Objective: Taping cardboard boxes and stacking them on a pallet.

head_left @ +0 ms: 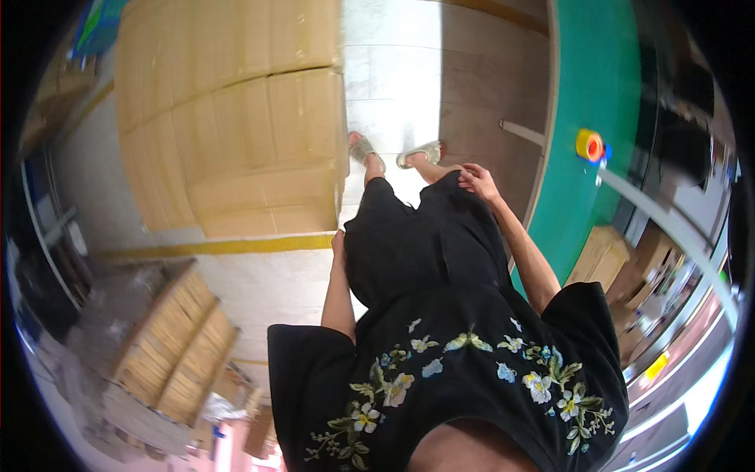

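My right hand [477,182] hangs beside the right leg of my black trousers [429,248]. Its fingers are loosely bent and a little apart, and no object shows in them. On the other side, my left hand [339,241] hangs against the left trouser leg, close to the near right corner of a large stack of brown cardboard boxes [259,149]. The fingers of that hand are mostly hidden. To my right runs a green-topped table [582,208], with a yellow tape roll [588,146] with a red and blue part on it, apart from my right hand.
A yellow line [259,245] crosses the pale floor [377,67] at the stack's near edge. Further back on the left, more cardboard boxes [177,346] stand beside plastic wrapping. A small carton [598,256] sits past the table's near end, near a metal bar [657,208].
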### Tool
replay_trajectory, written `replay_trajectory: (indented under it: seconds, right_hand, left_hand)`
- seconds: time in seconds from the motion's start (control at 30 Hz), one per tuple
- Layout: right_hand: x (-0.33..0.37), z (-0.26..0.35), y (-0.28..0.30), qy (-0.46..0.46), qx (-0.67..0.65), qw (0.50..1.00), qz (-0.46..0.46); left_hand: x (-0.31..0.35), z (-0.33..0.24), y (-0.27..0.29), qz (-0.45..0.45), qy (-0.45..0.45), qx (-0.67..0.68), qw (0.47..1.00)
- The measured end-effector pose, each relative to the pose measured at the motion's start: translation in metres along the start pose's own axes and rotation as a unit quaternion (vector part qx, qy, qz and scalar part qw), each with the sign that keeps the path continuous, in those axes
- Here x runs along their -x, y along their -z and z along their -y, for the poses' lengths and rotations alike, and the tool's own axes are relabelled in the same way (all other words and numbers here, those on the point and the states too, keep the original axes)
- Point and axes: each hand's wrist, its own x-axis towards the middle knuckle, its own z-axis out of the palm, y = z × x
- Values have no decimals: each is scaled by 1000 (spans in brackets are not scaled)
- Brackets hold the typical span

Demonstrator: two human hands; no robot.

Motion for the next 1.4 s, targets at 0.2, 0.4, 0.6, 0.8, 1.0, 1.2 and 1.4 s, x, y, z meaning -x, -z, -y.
replay_trajectory:
  seconds: [0.2,0.4,0.6,0.8,1.0,1.2,1.4]
  right_hand:
    - [63,-75,89,54,-242,956,-157]
    - [79,-156,96,30,-295,916,-272]
    - [138,-174,146,87,-618,691,-364]
    - [151,-196,176,70,-461,655,-595]
    - [236,-133,388,-26,-374,689,-621]
    - [184,-138,449,-226,-413,674,-570]
    - [183,-160,416,-363,-286,595,-658]
  left_hand:
    - [-62,-120,-43,9,-116,-285,951]
    - [-80,-250,-80,201,-306,-471,803]
    - [-78,-457,-259,198,-384,-552,713]
    - [9,-533,-421,262,-357,-554,705]
    - [52,-526,-490,428,-359,-609,563]
    - [43,-532,-490,505,-330,-650,462]
    - [38,-634,-494,503,-400,-606,469]
